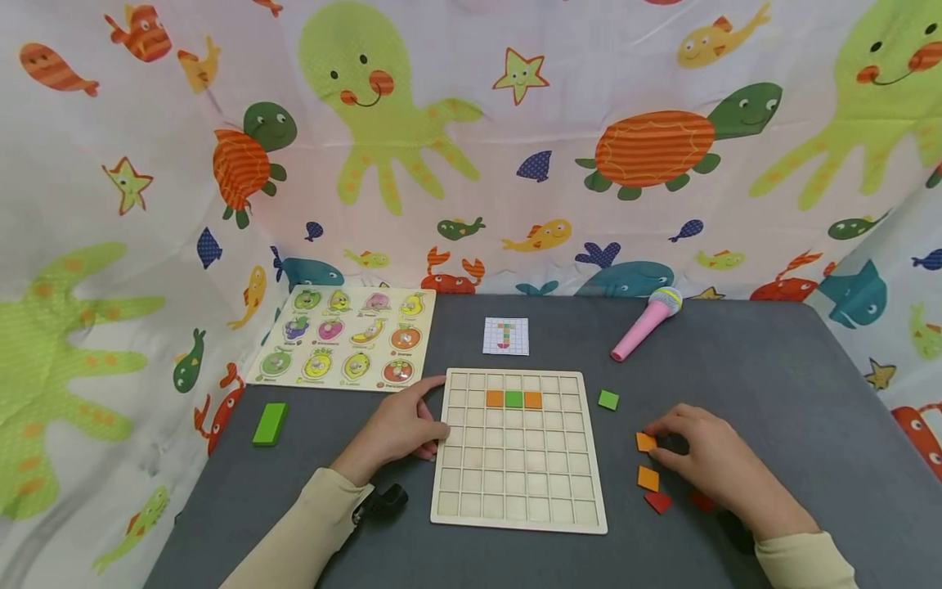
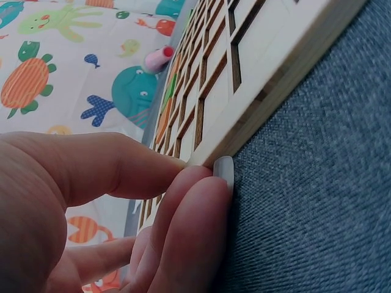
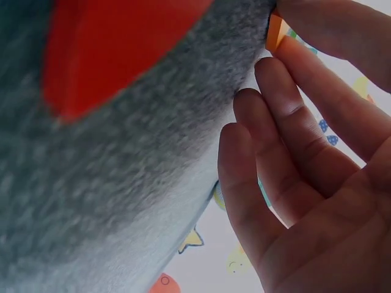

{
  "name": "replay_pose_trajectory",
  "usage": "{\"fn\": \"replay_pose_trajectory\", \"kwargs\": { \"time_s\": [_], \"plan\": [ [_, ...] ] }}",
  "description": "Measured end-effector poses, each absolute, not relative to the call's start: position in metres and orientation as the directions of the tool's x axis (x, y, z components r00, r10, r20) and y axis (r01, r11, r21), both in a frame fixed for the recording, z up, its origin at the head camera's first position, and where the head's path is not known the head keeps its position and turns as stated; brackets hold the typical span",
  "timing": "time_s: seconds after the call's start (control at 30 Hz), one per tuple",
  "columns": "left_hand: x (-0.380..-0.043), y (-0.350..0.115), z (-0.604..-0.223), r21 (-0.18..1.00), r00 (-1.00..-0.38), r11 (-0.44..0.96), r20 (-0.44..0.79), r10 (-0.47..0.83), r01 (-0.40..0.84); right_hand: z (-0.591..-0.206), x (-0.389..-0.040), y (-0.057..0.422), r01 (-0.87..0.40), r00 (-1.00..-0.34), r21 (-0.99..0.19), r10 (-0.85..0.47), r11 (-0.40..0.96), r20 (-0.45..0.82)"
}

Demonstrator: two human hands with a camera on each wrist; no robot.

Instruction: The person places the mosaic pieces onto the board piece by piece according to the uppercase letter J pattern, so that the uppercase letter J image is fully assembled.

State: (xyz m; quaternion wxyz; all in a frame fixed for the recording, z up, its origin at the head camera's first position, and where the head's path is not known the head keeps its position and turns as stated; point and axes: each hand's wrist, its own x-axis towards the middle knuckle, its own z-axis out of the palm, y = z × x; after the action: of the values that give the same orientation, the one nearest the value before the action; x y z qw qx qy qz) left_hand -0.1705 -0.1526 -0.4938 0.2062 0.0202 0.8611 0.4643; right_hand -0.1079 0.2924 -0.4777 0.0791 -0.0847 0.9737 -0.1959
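Note:
A pale wooden grid board (image 1: 515,523) lies on the dark grey table. An orange tile (image 1: 495,398), a green tile (image 1: 513,399) and another orange tile (image 1: 533,400) sit side by side in its second row. My left hand (image 1: 397,429) is at the board's left edge; in the left wrist view, thumb and fingertips pinch the rim. To the right of the board, my right hand (image 1: 710,454) pinches a small orange square (image 3: 275,32) between thumb and index finger, low over the table. Its other fingers are extended.
Near my right hand lie an orange square (image 1: 648,478), red tiles (image 1: 658,502) and a green square (image 1: 608,400). Behind the board are a pattern card (image 1: 506,325) and pink toy microphone (image 1: 639,329). To the left are a fruit puzzle board (image 1: 338,334) and green block (image 1: 270,424).

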Motion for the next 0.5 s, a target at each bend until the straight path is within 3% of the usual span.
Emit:
{"fn": "replay_pose_trajectory", "kwargs": {
  "time_s": [0.5],
  "plan": [
    [-0.169,-0.153,-0.491,0.811,-0.912,0.561,-0.343,0.225,-0.166,-0.466,-0.130,0.241,-0.222,-0.966,-0.449,-0.259,0.866,-0.022]
  ]
}}
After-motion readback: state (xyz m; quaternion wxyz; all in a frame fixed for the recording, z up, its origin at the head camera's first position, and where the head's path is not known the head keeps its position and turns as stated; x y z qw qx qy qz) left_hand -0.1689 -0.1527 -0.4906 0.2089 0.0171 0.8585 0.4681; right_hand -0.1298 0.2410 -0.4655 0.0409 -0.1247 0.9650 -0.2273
